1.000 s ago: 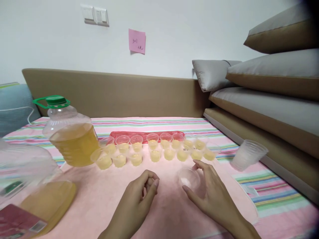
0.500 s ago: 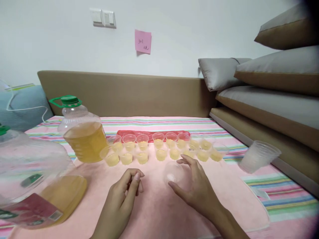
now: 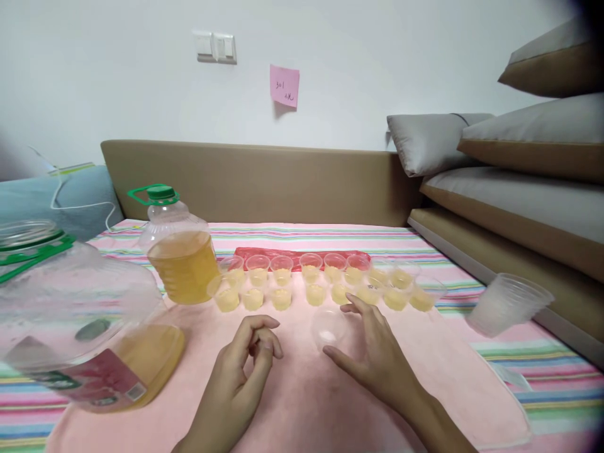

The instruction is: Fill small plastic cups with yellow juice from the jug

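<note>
Since the earlier views, the right hand (image 3: 380,355) and a small, round, clear plastic cup showing no yellow in it (image 3: 329,328) have been shifting left relative to the two rows of clear plastic cups holding yellow liquid (image 3: 282,299). The small cup is now sitting just near of them, over the pink cloth (image 3: 302,409), and apparently is not joining either row. The right thumb and fingers are curving widely around it; whether they are gripping is unclear. The left hand (image 3: 238,374) is curling loosely, holding nothing.
</note>
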Demonstrator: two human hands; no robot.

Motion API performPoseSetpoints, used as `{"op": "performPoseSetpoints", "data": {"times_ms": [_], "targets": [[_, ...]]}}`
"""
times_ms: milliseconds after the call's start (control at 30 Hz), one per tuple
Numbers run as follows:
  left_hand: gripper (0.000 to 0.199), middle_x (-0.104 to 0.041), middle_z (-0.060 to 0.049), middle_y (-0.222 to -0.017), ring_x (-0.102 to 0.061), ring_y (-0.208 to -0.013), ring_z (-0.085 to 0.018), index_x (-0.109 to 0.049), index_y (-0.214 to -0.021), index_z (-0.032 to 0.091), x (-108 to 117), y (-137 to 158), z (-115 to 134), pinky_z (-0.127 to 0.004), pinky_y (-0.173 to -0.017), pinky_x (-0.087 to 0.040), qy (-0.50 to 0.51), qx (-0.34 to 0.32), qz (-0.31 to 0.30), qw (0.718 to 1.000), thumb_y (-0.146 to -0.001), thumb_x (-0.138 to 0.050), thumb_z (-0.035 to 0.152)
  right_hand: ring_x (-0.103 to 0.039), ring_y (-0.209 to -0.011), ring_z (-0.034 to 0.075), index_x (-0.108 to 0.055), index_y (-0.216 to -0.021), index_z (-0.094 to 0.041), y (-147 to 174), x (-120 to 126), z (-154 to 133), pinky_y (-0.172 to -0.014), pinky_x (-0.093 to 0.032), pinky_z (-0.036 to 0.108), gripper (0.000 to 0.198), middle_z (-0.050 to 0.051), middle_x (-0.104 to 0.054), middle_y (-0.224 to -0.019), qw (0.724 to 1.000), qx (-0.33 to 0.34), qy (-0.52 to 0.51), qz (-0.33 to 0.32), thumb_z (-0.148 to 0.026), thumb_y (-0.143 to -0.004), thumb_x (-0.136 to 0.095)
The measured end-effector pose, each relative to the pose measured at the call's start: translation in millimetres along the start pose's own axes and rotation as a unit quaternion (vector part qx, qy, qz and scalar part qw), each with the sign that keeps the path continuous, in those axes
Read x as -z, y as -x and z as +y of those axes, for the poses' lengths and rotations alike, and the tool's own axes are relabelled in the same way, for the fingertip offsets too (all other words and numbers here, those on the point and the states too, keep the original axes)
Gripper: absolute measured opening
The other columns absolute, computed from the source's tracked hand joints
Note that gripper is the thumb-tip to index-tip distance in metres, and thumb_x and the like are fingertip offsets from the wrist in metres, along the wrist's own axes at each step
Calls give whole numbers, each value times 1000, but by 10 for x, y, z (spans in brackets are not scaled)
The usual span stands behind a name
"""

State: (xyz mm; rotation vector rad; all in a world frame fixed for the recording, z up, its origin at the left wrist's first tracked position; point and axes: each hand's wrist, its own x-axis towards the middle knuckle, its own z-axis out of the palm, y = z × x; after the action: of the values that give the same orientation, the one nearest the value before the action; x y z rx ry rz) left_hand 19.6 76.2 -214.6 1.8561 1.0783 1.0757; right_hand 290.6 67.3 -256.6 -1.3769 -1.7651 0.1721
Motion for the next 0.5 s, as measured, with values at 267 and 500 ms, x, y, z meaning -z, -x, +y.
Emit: {"op": "performPoseSetpoints", "data": {"times_ms": [267, 500], "targets": [[15, -63, 8, -71, -63, -63, -9, -51, -119, 31, 17, 45, 67, -19, -60, -48, -88, -140, 65, 984, -106, -48, 24, -49, -125, 32, -45, -144, -25, 14, 84, -37, -102, -42, 49, 55, 9, -52, -136, 995, 65, -8, 74, -66, -109, -56], [20, -69, -1, -100, -70, -90, -21, -62, -109, 32, 558, 539, 318, -38, -86, -60, -164, -174, 324, 915, -93, -62, 19, -45, -62, 15, -47, -83, -19, 60, 194, -313, -58, -33, 28, 34, -2, -43, -73, 972, 195, -107, 76, -26, -116, -50]]}}
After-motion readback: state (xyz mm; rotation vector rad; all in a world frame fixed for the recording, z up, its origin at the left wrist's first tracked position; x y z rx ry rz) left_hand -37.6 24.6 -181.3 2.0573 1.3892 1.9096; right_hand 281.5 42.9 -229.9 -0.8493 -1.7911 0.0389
